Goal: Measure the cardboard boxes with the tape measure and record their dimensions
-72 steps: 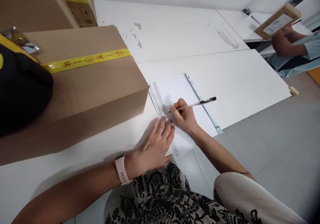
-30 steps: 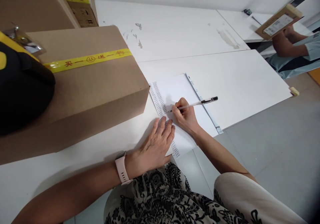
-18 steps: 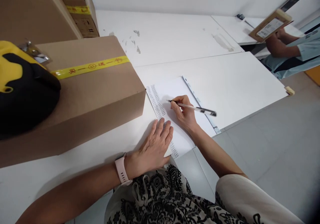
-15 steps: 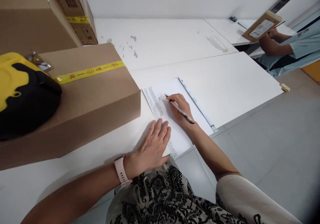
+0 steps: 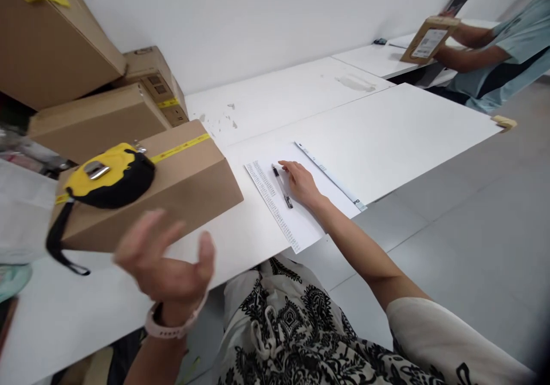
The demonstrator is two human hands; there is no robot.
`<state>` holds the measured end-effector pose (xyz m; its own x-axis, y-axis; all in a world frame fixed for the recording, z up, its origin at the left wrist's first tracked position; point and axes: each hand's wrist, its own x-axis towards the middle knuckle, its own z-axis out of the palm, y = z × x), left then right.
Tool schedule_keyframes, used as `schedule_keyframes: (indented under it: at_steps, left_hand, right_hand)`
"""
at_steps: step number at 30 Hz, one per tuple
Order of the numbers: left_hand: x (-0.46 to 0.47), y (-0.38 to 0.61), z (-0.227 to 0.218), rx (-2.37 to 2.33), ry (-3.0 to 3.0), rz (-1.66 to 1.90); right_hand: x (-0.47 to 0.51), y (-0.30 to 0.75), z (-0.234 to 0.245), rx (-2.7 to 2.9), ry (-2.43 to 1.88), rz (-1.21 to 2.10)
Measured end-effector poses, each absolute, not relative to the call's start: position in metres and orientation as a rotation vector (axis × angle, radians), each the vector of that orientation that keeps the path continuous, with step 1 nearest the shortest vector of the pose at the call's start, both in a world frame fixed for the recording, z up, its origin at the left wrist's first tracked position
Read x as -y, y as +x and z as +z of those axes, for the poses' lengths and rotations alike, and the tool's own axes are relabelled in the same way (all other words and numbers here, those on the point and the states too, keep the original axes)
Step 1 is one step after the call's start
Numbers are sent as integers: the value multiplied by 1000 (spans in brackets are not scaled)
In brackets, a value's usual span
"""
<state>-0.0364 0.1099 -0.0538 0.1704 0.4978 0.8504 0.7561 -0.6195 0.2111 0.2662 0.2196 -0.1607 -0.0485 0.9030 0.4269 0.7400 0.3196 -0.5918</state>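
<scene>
A pen (image 5: 282, 187) lies on the printed paper sheet (image 5: 303, 222), just left of my right hand (image 5: 304, 183). That hand rests on the sheet with its fingers loosely bent, holding nothing. My left hand (image 5: 167, 259) is raised, somewhat blurred, with thumb and fingers apart and nothing in it. Beyond it, a yellow and black tape measure (image 5: 109, 176) with a black wrist strap sits on top of a cardboard box (image 5: 201, 181). Yellow tape runs along the box top.
More cardboard boxes (image 5: 98, 113) are stacked at the back left against the wall. A light blue strip (image 5: 330, 176) borders the paper's right side on the white table (image 5: 387, 138). At far right, a co-worker's hands hold a small labelled box (image 5: 429, 41).
My right hand has let go of the pen, which now lies on the paper. My left hand has lifted off the sheet and moved left toward the box. The view has swung left.
</scene>
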Motion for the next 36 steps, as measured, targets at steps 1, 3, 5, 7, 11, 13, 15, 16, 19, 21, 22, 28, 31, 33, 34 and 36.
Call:
schedule_keyframes:
  at_steps: [1, 3, 5, 7, 11, 13, 15, 16, 19, 21, 22, 28, 31, 33, 34, 36]
  left_hand:
    - [-112, -48, -43, 1234, -2009, -1500]
    - [-118, -67, -24, 1317, -1812, -1526]
    - [-126, -81, -10, 1458, -1834, -1436]
    - [-136, -90, -1, 1559, -1867, -1427]
    - [-154, -97, 14, 1874, -1919, -1538]
    - [-160, -95, 21, 1998, -1925, -1522]
    - [-165, -91, 27, 2083, -1930, -1458]
    - [-168, -88, 29, 2116, -1934, -1420]
    - [-173, -81, 29, 2138, -1867, -1373]
    - [-174, -81, 26, 2091, -1787, -1476]
    - [-173, -84, 24, 2051, -1749, -1599]
    - [-126, -133, 18, 1525, -1645, -2532]
    - [-91, -158, 1, 1378, -1637, -2827]
    - [-78, -166, -18, 1338, -1549, -3051]
    - [-75, -168, -30, 1333, -1500, -3155]
    - [-77, -168, -50, 1352, -1442, -3309]
  right_hand:
    - [-220, 266, -162, 1820, -1462, 269]
    - [-222, 265, -163, 1803, -1466, 260]
    - [-224, 265, -165, 1781, -1466, 264]
    - [-225, 265, -167, 1754, -1462, 291]
    - [-226, 267, -167, 1666, -1477, 334]
    - [-224, 267, -166, 1641, -1480, 335]
    - [-223, 266, -165, 1635, -1476, 334]
    - [-223, 266, -165, 1629, -1472, 330]
    - [-222, 264, -162, 1584, -1444, 311]
    - [-218, 260, -156, 1550, -1407, 305]
    - [-215, 258, -152, 1537, -1382, 310]
    - [-195, 226, -121, 1553, -1195, 654]
    - [-191, 202, -110, 1595, -1136, 976]
    - [-190, 187, -103, 1589, -1137, 1139]
    - [-189, 181, -100, 1580, -1145, 1195]
    - [-187, 170, -94, 1570, -1121, 1282]
